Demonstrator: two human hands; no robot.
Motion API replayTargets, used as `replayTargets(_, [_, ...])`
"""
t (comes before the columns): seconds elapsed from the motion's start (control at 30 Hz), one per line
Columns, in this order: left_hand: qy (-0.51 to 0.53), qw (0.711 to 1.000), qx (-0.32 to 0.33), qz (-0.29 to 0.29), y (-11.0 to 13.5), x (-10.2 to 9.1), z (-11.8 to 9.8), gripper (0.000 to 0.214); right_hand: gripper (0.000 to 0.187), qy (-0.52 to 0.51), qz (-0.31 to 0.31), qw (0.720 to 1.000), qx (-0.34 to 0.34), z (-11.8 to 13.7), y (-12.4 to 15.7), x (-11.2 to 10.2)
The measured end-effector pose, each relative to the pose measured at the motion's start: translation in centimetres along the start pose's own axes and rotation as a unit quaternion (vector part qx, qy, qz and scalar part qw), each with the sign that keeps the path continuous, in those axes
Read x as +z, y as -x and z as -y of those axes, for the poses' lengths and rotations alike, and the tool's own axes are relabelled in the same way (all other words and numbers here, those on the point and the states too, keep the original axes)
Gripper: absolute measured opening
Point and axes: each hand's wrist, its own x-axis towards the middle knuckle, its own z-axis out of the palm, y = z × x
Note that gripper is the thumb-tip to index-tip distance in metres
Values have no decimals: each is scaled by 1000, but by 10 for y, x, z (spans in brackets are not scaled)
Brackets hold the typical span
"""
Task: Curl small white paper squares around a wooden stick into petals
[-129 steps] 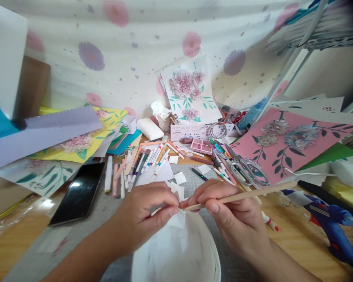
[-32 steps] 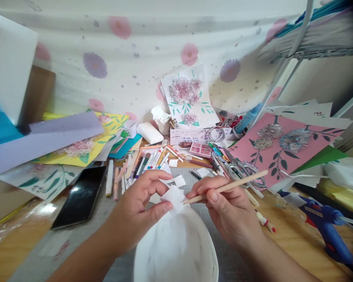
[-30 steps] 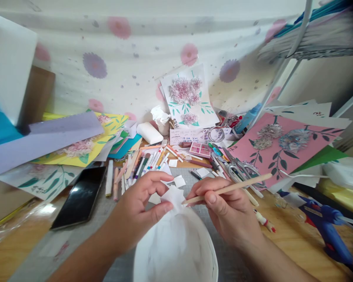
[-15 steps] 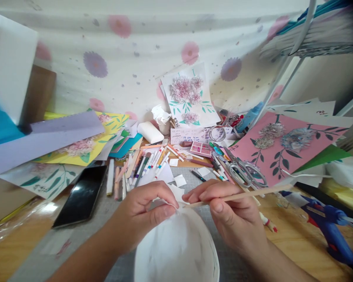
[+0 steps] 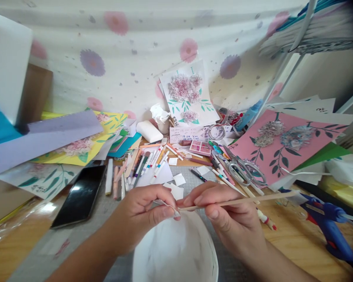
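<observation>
My left hand (image 5: 148, 211) pinches a small piece of white paper (image 5: 163, 203) between thumb and fingertips. Between the fingers of my right hand (image 5: 226, 215) lies a thin wooden stick (image 5: 253, 199), its long end pointing right and its tip at the paper. The fingertips of both hands nearly meet. Below them stands a white bowl (image 5: 176, 246) with faint grey smudges inside. Small white paper squares (image 5: 175, 190) lie on the mat just beyond my hands.
A black phone (image 5: 80, 196) lies at the left, and a blue glue gun (image 5: 326, 219) at the right. Scissors (image 5: 244, 170), markers (image 5: 148, 164) and a pink palette (image 5: 200, 147) crowd the middle. Paper-flower pictures (image 5: 191, 94) lean at the back; a pink one (image 5: 288, 145) is on the right.
The stick's tip has shifted slightly left and down against the paper, and my right fingertips have moved closer to my left ones. The camera view has shifted a little.
</observation>
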Motion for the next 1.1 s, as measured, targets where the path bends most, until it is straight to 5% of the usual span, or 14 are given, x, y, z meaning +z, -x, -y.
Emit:
replayTargets(0.57, [-36, 999, 1, -2, -1, 0, -4, 15, 20, 15, 11, 1000, 6, 3, -1, 0])
replayTargets(1.1, [-154, 982, 74, -81, 0, 4, -4, 12, 21, 126, 13, 991, -37, 6, -3, -1])
